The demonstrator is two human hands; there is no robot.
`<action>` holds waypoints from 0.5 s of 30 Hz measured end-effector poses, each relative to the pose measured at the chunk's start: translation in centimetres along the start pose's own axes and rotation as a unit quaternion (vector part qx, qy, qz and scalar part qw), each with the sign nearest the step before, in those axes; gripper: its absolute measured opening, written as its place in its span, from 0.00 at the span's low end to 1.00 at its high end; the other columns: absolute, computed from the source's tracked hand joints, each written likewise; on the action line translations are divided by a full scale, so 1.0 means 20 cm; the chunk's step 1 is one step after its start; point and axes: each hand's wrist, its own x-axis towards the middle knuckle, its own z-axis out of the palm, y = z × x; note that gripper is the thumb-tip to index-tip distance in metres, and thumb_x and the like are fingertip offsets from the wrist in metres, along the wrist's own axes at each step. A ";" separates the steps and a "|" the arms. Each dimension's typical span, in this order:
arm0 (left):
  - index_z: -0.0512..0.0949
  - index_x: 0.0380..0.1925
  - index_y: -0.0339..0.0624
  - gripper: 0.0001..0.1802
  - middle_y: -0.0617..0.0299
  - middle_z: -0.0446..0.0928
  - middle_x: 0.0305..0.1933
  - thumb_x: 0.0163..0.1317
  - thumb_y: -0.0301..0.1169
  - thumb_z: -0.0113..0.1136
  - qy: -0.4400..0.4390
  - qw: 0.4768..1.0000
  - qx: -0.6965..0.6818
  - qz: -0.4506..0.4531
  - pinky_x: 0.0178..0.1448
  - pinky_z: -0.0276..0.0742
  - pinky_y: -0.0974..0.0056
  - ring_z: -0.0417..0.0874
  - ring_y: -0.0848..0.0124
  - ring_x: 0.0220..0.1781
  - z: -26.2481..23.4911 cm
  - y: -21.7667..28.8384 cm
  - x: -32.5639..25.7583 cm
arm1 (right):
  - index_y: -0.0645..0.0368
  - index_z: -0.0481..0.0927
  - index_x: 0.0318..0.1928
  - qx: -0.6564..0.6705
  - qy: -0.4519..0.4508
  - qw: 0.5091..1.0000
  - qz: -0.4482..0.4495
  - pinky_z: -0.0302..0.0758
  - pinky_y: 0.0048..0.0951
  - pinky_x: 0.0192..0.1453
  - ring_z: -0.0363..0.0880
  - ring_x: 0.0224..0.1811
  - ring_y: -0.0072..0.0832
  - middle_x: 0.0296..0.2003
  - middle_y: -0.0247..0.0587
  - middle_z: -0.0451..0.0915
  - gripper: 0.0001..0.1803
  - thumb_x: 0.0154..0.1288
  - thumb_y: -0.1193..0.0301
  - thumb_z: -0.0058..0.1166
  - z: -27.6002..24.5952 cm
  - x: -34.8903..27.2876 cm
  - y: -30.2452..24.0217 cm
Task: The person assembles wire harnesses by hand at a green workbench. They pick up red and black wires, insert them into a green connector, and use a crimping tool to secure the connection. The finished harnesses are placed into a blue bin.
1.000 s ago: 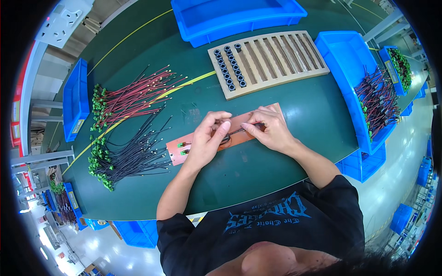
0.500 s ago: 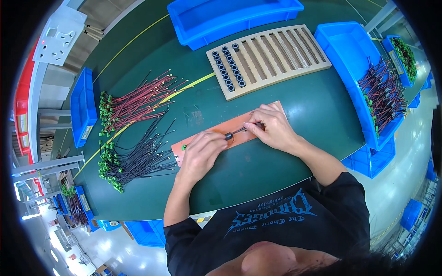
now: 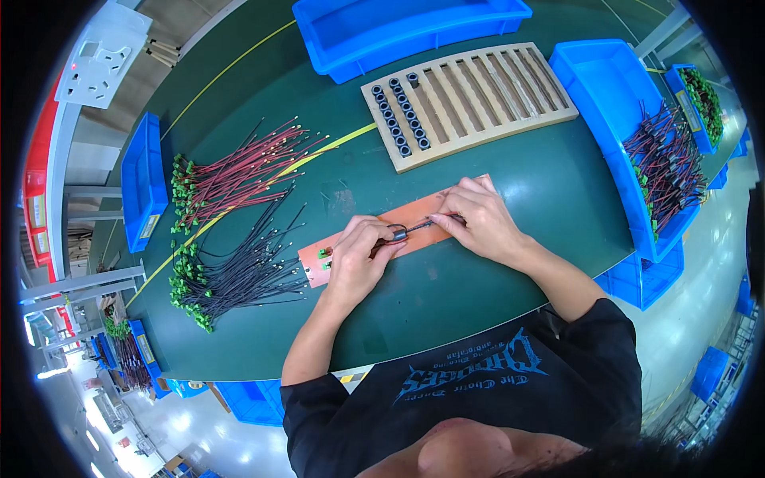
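Note:
My left hand [image 3: 362, 256] pinches a small dark ring core [image 3: 398, 233] over an orange board [image 3: 406, 217] that lies on the green table. My right hand [image 3: 478, 219] grips the wires [image 3: 429, 223] that run into the ring from the right. Both hands rest on the board, close together. Small green connectors [image 3: 324, 254] sit at the board's left end, beside my left hand.
A bundle of red wires [image 3: 239, 171] and a bundle of black wires [image 3: 239, 275] lie to the left. A wooden slotted rack [image 3: 478, 99] with several ring cores stands behind. Blue bins sit at the back [image 3: 406, 28], left [image 3: 143, 179] and right [image 3: 637, 135].
My hands have stayed on the orange board. The ring core now shows between my left fingers, with the wires drawn out toward my right hand.

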 end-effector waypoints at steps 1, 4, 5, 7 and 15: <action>0.80 0.31 0.32 0.13 0.52 0.83 0.39 0.51 0.17 0.78 0.001 1.000 -0.004 -0.007 0.45 0.89 0.62 0.87 0.63 0.45 0.00 0.00 0.00 | 0.57 0.82 0.30 -0.001 -0.004 1.000 0.003 0.65 0.38 0.52 0.77 0.39 0.32 0.31 0.33 0.83 0.10 0.66 0.67 0.67 0.00 0.00 0.00; 0.80 0.31 0.32 0.13 0.52 0.83 0.38 0.51 0.16 0.77 -0.002 1.000 -0.012 -0.018 0.45 0.89 0.62 0.87 0.63 0.45 0.00 0.00 0.00 | 0.56 0.82 0.30 -0.007 -0.008 1.000 0.009 0.65 0.38 0.52 0.77 0.39 0.31 0.32 0.33 0.83 0.10 0.66 0.67 0.67 0.00 0.01 0.00; 0.80 0.32 0.32 0.13 0.52 0.83 0.39 0.51 0.16 0.77 -0.004 1.000 -0.014 -0.020 0.45 0.89 0.62 0.87 0.63 0.45 0.01 -0.01 0.00 | 0.56 0.82 0.30 -0.011 -0.008 1.000 0.010 0.65 0.38 0.52 0.77 0.39 0.31 0.32 0.33 0.83 0.10 0.66 0.67 0.67 0.00 0.01 0.00; 0.80 0.32 0.32 0.13 0.53 0.83 0.38 0.51 0.17 0.77 0.002 1.000 -0.017 -0.017 0.45 0.89 0.62 0.87 0.63 0.44 0.02 -0.01 0.00 | 0.56 0.82 0.30 -0.009 -0.010 1.000 0.004 0.65 0.38 0.52 0.77 0.39 0.31 0.31 0.33 0.83 0.10 0.66 0.67 0.67 0.00 0.01 -0.01; 0.81 0.31 0.35 0.13 0.54 0.84 0.36 0.50 0.20 0.79 0.009 1.000 -0.013 -0.005 0.44 0.83 0.60 0.85 0.60 0.42 0.03 0.03 0.05 | 0.56 0.82 0.31 0.002 -0.019 1.000 0.010 0.66 0.38 0.50 0.77 0.40 0.33 0.31 0.35 0.82 0.08 0.65 0.69 0.67 -0.02 0.01 0.02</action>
